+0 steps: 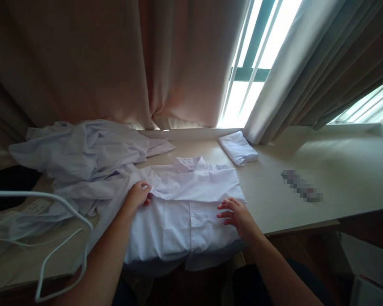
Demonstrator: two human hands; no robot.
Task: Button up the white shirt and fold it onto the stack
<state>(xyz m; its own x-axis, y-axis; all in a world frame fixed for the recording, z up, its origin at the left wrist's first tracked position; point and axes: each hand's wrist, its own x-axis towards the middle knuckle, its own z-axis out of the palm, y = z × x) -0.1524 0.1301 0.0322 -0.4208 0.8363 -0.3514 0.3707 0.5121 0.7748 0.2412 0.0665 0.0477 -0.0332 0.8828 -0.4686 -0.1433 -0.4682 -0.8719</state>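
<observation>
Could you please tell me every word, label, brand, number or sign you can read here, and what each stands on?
None can be read.
White shirt: no lettering visible.
Pixelated item on the table: too blurred to read any print.
White piece with small dark marks, at left: too small to make out.

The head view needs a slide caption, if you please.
Left hand curled, right hand open, at a partly folded white shirt.
</observation>
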